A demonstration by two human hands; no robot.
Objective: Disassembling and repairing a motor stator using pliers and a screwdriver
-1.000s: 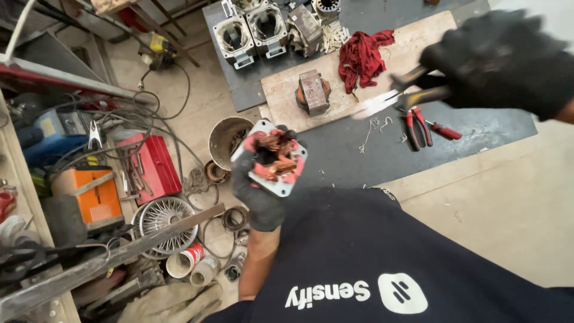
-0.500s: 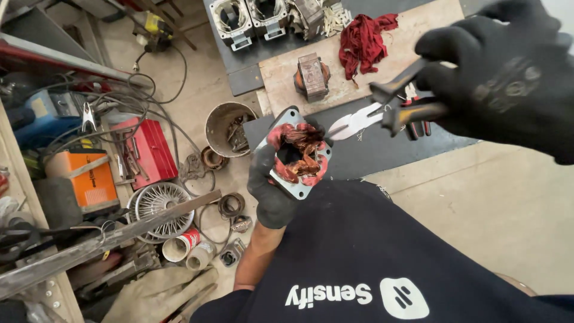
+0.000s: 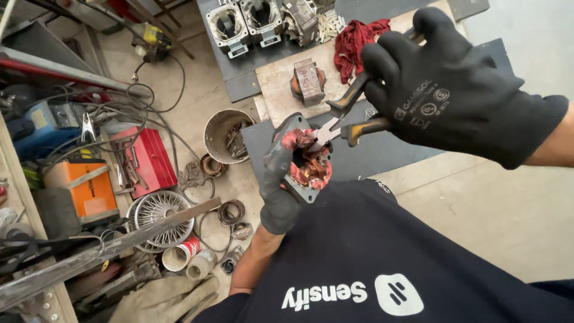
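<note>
Gloved in black, the left hand (image 3: 281, 188) comes up from the lower middle of the head view on a bare forearm, wrist bent so the fingers point upward. It is clenched around a grey metal motor stator with reddish copper windings (image 3: 306, 164), thumb along the near edge, holding the part tilted in the air above the dark lap of a black shirt. The right hand (image 3: 445, 90), also in a black glove, reaches in from the right edge with its back toward the camera and the forearm running off to the right. Its fingers are curled tight around the black-and-orange handles of a pair of steel pliers (image 3: 350, 116); the handles spread slightly between the fingers. The plier nose slants down and left and touches the copper windings at the top of the stator.

Behind the hands lies a dark desk (image 3: 388, 152) with a pale wooden board, a red rag (image 3: 356, 39) and a small brown-and-grey transformer block (image 3: 308, 81) on it. On the floor to the left stand a rusty round metal bucket (image 3: 224, 134) and a red metal toolbox (image 3: 146, 158).
</note>
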